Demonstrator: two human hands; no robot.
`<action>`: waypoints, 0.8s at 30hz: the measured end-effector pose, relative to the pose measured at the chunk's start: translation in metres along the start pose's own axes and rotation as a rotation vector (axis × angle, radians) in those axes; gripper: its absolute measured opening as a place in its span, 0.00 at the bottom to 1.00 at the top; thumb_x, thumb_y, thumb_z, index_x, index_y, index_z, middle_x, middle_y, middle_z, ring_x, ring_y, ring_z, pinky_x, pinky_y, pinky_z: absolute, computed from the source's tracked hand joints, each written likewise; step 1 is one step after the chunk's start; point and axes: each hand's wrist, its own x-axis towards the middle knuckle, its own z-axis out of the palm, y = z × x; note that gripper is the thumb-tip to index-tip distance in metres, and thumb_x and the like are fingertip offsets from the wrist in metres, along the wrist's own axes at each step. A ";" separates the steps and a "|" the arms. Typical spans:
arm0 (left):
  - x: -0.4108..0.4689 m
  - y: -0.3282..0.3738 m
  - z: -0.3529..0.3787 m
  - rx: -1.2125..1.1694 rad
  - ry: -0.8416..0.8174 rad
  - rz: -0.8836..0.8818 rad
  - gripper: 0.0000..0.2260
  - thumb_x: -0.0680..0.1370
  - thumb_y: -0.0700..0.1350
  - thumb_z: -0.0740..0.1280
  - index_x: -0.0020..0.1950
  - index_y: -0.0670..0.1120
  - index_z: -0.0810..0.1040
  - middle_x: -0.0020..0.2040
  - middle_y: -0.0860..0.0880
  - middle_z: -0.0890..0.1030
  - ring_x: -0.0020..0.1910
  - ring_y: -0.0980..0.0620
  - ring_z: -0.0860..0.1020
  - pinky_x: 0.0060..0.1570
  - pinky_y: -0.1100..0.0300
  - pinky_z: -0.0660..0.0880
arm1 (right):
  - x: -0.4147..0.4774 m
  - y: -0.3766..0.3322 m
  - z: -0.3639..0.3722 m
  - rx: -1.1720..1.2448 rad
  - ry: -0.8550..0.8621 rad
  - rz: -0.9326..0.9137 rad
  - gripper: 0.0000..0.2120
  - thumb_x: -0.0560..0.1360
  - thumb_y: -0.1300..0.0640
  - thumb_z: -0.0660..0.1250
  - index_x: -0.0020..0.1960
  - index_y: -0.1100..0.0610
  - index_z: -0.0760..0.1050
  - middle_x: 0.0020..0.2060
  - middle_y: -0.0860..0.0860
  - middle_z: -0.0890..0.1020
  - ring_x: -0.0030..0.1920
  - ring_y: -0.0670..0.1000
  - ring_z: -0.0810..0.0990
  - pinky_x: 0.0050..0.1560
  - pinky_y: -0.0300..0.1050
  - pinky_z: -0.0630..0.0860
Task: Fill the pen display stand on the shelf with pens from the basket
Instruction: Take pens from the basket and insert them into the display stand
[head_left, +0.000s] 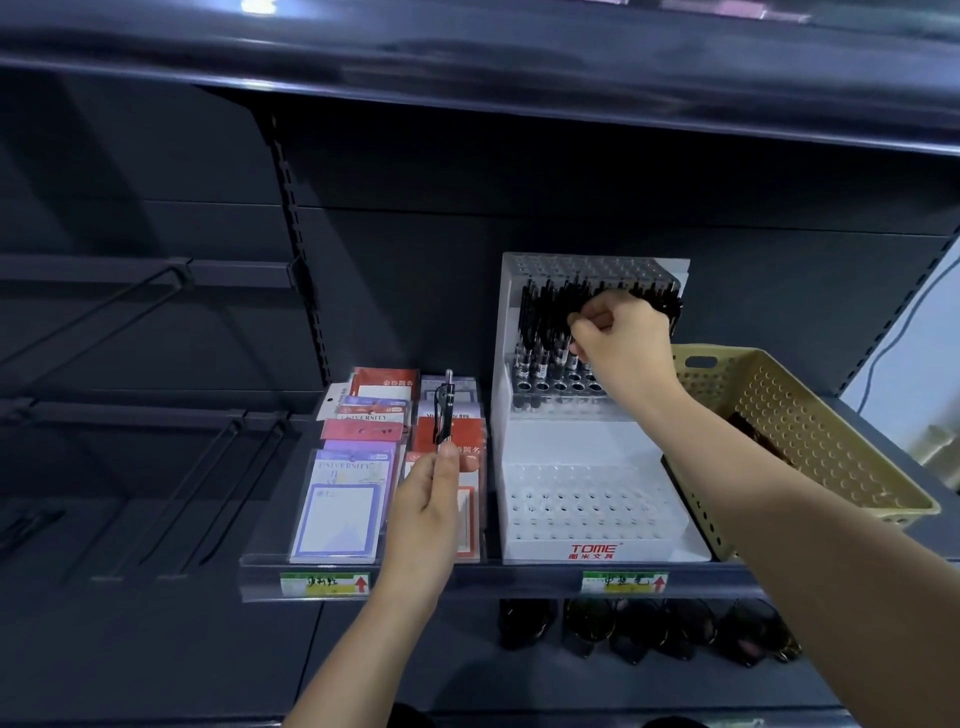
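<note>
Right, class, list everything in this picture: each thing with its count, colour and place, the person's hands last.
pen display stand: one, white, on the shelf.
standing pens: many, black, stand's upper tier.
basket: one, yellow, right of the stand.
stationery packs: several, red and purple, left of the stand.
price labels: two, green, shelf's front edge.
hooks: several, black, far left.
held pen: one, black, upright before the packs.
left hand: one, grips the held pen's lower end.
right hand: one, pinches one of the standing pens.

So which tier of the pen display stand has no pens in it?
The lower front tier, above the red TOME logo: its holes are empty. The upper tier holds black pens.
</note>
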 end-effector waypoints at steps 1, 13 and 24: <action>0.000 -0.001 0.000 -0.013 -0.003 0.000 0.17 0.80 0.53 0.54 0.45 0.45 0.78 0.25 0.59 0.72 0.34 0.58 0.70 0.42 0.62 0.68 | 0.000 0.002 0.001 -0.027 -0.023 0.010 0.06 0.77 0.58 0.64 0.49 0.61 0.77 0.37 0.55 0.81 0.37 0.53 0.81 0.33 0.40 0.75; 0.000 -0.001 0.003 -0.054 -0.079 -0.040 0.15 0.81 0.47 0.53 0.48 0.43 0.77 0.35 0.49 0.72 0.37 0.50 0.71 0.47 0.55 0.70 | -0.006 0.012 0.004 -0.007 -0.066 0.070 0.08 0.77 0.57 0.65 0.51 0.61 0.78 0.37 0.53 0.82 0.38 0.51 0.81 0.34 0.35 0.73; -0.003 0.004 0.018 -0.029 -0.153 0.080 0.03 0.79 0.46 0.63 0.49 0.51 0.76 0.39 0.59 0.76 0.38 0.62 0.73 0.46 0.63 0.70 | -0.079 -0.005 0.002 0.145 -0.357 -0.014 0.06 0.73 0.53 0.70 0.46 0.55 0.79 0.38 0.48 0.81 0.40 0.46 0.79 0.44 0.43 0.80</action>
